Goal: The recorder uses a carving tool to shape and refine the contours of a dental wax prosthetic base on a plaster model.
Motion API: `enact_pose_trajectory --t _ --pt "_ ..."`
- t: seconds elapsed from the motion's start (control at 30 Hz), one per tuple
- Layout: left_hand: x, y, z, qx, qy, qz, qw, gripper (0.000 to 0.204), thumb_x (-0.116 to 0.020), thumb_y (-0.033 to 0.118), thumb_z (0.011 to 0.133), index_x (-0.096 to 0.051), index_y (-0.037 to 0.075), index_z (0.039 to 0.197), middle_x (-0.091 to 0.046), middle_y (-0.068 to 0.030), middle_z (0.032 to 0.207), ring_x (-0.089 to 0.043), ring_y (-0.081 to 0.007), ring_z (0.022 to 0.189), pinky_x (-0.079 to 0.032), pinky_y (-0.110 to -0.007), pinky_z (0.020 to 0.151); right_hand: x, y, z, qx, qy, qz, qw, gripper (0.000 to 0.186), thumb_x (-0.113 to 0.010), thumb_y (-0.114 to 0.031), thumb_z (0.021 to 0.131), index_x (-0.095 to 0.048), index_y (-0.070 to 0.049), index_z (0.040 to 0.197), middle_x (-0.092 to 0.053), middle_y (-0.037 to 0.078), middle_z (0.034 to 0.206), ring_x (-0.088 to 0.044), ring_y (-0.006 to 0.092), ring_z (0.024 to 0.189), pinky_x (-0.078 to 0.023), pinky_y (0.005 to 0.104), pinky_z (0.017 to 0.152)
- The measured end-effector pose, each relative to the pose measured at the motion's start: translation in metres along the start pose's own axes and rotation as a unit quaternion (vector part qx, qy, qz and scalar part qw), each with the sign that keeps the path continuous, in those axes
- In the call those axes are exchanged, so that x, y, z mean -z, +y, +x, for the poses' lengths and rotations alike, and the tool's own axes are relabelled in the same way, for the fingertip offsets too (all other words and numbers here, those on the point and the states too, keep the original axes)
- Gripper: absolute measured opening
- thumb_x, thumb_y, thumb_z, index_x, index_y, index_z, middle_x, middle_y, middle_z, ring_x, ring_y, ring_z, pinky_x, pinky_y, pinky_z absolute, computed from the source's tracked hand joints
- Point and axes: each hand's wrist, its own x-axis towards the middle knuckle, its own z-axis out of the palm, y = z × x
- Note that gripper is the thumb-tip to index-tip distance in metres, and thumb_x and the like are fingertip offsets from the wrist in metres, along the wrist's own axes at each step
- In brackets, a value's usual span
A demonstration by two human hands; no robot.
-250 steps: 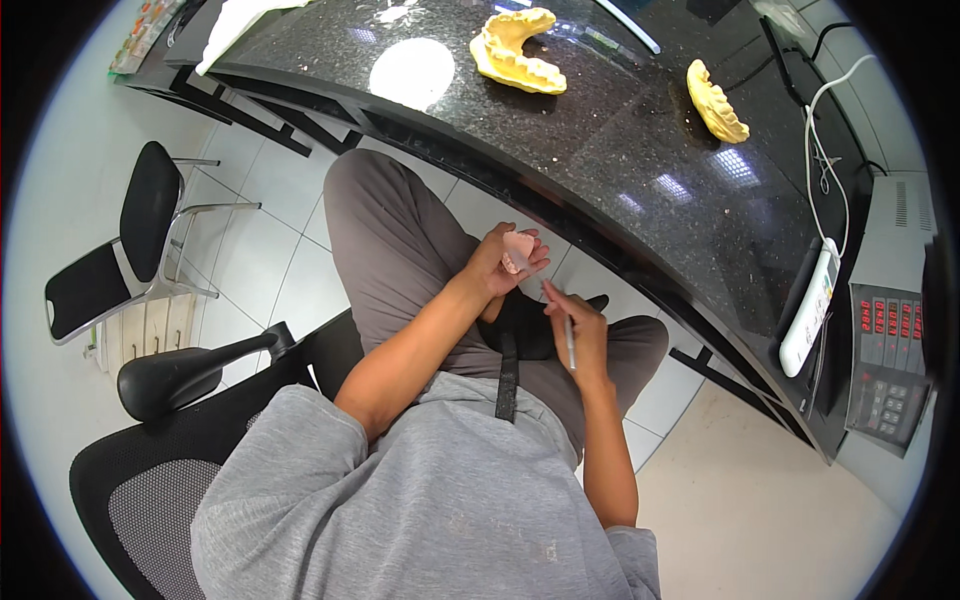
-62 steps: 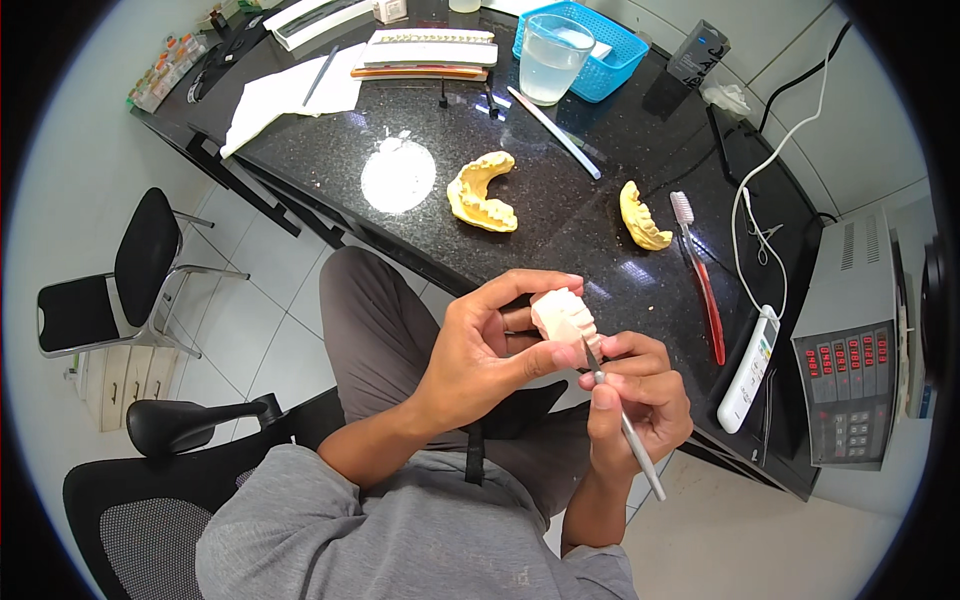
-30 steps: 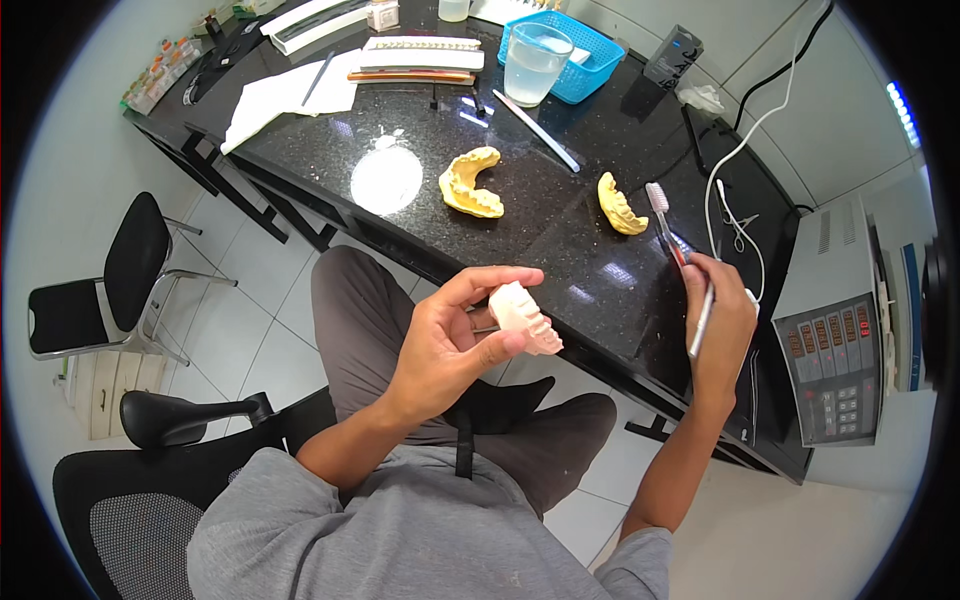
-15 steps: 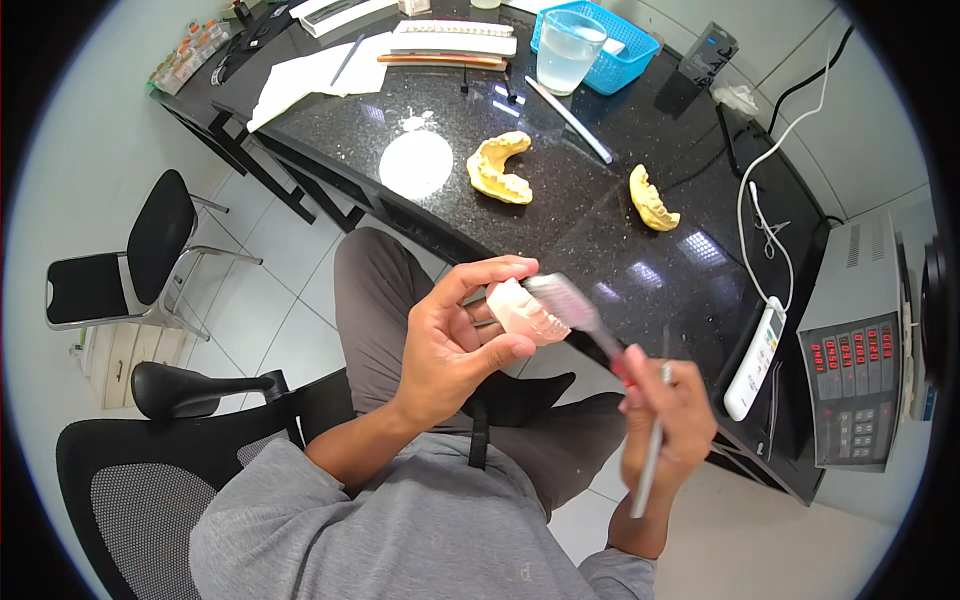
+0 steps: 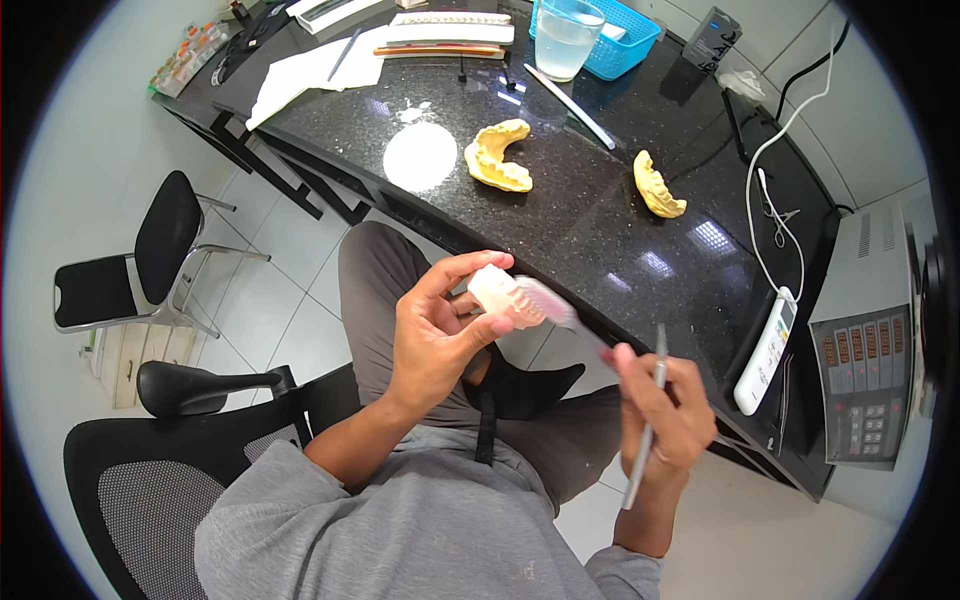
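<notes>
My left hand pinches a pale pink dental cast between thumb and fingers, above my lap near the table edge. In my right hand is a toothbrush, gripped by its handle and blurred by motion. Its bristle end meets the toothed side of the cast. A slim silver metal tool also lies in the right hand, slanting across the fingers. On the black table, a yellow horseshoe-shaped dental cast and a smaller yellow cast piece lie beyond my hands.
The glossy black table bears a cup of cloudy liquid, a blue basket, a white stick and paper. A power strip with its cable lies right. A black chair stands left.
The toothbrush has shifted slightly up and left along the cast. My left hand and the cast have also moved a little left. The view has tilted slightly.
</notes>
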Motion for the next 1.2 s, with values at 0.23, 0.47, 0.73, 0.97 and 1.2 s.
enact_pose_trajectory --t 0.23,0.47,0.73,0.97,1.2 --pt "0.008 -0.003 0.000 0.010 -0.017 0.041 0.999 0.054 -0.075 0.019 0.085 -0.048 -0.001 0.128 -0.056 -0.0180 0.124 -0.065 -0.0255 0.106 -0.056 -0.040 0.092 0.030 0.022 -0.003 -0.051 -0.093 0.016 0.994 0.032 -0.065 0.011 0.078 -0.072 -0.002 0.107 -0.061 0.008 0.078 -0.056 0.0135 0.066 -0.044 0.0237 0.059" --pt "-0.007 0.001 -0.004 0.047 -0.046 -0.034 0.997 0.056 -0.074 0.027 0.086 -0.047 0.000 0.127 -0.056 -0.0167 0.123 -0.066 -0.0267 0.104 -0.056 -0.039 0.091 0.033 0.056 0.034 -0.039 -0.006 -0.173 0.984 0.024 -0.068 0.005 0.082 -0.072 -0.002 0.105 -0.064 0.011 0.087 -0.063 0.0203 0.075 -0.049 0.0291 0.069" --pt "-0.021 0.012 -0.007 0.102 -0.060 -0.075 0.990 0.063 -0.076 0.036 0.083 -0.047 0.003 0.127 -0.059 -0.0130 0.121 -0.067 -0.0239 0.102 -0.058 -0.031 0.083 0.027 0.065 0.037 -0.035 0.001 -0.188 0.982 0.030 -0.071 0.001 0.082 -0.069 -0.004 0.111 -0.062 0.012 0.090 -0.063 0.0212 0.081 -0.049 0.0309 0.071" --pt "-0.024 0.014 -0.005 0.113 -0.067 -0.072 0.989 0.065 -0.075 0.040 0.083 -0.046 0.003 0.128 -0.058 -0.0126 0.120 -0.066 -0.0235 0.104 -0.057 -0.033 0.087 -0.007 0.024 0.004 -0.037 0.124 0.145 0.981 0.055 -0.044 -0.047 0.098 -0.054 0.006 0.112 -0.057 0.011 0.082 -0.055 0.0186 0.077 -0.049 0.0385 0.083" --pt "-0.026 0.011 -0.007 0.122 -0.061 -0.097 0.986 0.063 -0.074 0.041 0.084 -0.046 0.004 0.126 -0.056 -0.0119 0.120 -0.066 -0.0225 0.104 -0.057 -0.031 0.085 -0.023 0.002 -0.006 -0.045 0.096 0.223 0.969 0.025 -0.072 -0.007 0.083 -0.061 0.003 0.103 -0.064 0.016 0.090 -0.065 0.0225 0.081 -0.054 0.0376 0.081"
